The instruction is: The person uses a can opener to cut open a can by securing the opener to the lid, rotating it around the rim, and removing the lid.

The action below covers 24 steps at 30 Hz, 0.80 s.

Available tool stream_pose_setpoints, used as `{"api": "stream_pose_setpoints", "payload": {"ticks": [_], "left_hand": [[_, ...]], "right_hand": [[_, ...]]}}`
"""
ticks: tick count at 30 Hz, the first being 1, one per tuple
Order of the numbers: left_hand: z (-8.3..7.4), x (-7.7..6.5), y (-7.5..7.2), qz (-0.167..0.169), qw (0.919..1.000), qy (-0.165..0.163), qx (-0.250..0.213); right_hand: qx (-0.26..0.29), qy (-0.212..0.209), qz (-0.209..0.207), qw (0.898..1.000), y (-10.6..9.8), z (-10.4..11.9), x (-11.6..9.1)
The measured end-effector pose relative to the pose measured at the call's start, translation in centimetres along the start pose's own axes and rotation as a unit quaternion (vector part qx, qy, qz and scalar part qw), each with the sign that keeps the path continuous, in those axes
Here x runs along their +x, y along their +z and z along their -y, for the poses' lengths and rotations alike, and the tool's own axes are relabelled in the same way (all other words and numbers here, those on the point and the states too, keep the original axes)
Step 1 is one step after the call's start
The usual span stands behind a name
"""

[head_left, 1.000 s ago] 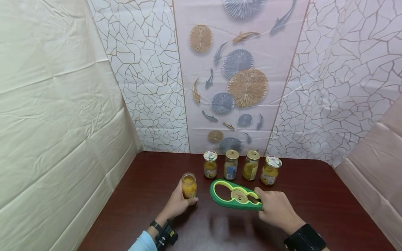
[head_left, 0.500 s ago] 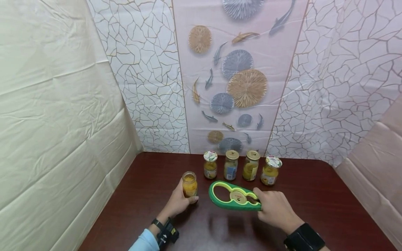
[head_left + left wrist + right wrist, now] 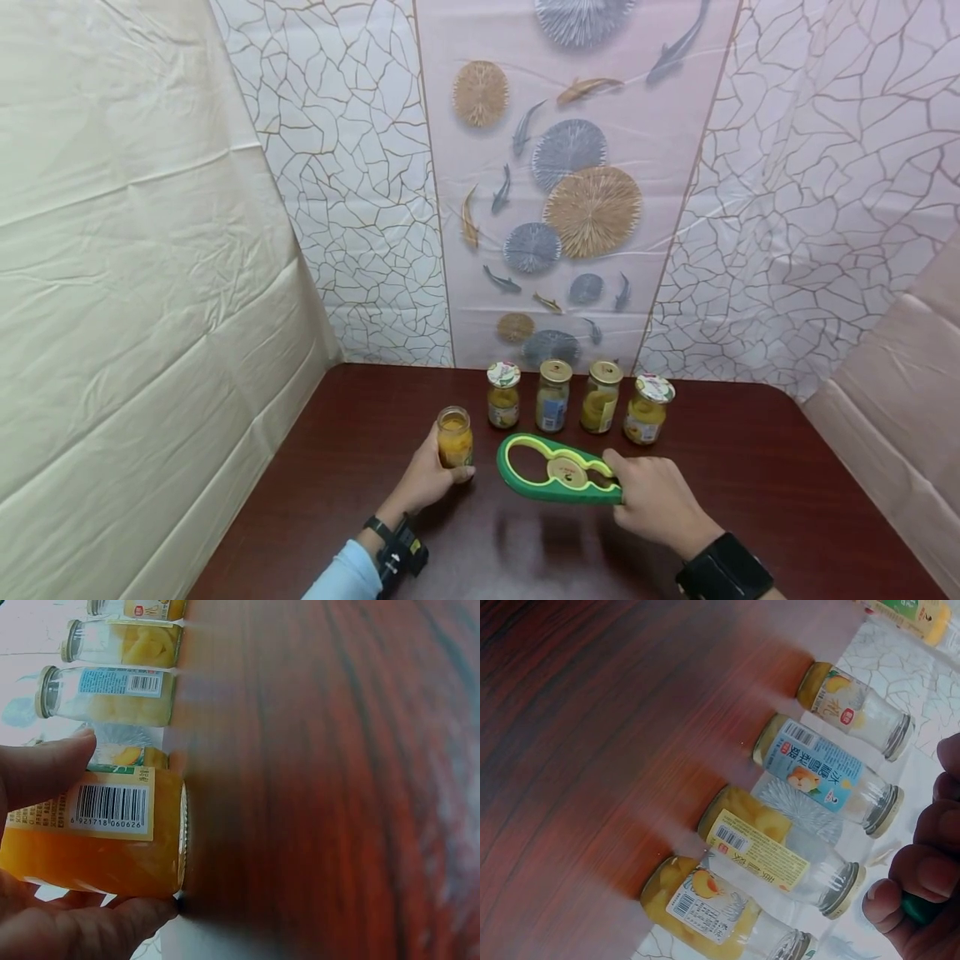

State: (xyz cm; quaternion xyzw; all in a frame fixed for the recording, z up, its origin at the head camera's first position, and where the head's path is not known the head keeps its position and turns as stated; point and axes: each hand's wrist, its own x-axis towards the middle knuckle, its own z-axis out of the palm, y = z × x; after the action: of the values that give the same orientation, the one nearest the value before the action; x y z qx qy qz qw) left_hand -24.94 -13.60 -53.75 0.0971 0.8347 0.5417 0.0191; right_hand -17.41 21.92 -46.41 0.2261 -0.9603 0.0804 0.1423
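Note:
My left hand (image 3: 431, 475) grips a lidless glass jar (image 3: 97, 855) of orange fruit around its sides. Its rim faces up in the head view, and its base is at or very near the tabletop in the left wrist view. In my right hand (image 3: 660, 500) is the handle of a green jar opener (image 3: 517, 481) with a yellow-green inner edge, held above the table. A gold lid (image 3: 567, 472) sits within the opener's middle opening. Only curled fingers and a bit of green handle show in the right wrist view.
Several lidded fruit jars stand in a row at the back: a white-lidded jar (image 3: 503, 400), two gold-lidded ones, the left one (image 3: 552, 400) with a blue label, and another white-lidded jar (image 3: 647, 412). Patterned cloth (image 3: 360, 208) hangs behind the dark red wooden table (image 3: 750, 467).
The jar in my left hand has moved very slightly away from me. The opener with its gold lid has drifted a little to the left. Both grips are the same.

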Motion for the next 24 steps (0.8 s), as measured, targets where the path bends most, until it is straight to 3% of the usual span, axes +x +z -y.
{"api": "stream_pose_setpoints", "payload": {"ticks": [24], "left_hand": [[0.2, 1.8, 0.1, -0.03, 0.9995, 0.01, -0.006]], "right_hand": [[-0.006, 0.005, 0.009, 1.0, -0.3, -0.5, -0.4]]}}
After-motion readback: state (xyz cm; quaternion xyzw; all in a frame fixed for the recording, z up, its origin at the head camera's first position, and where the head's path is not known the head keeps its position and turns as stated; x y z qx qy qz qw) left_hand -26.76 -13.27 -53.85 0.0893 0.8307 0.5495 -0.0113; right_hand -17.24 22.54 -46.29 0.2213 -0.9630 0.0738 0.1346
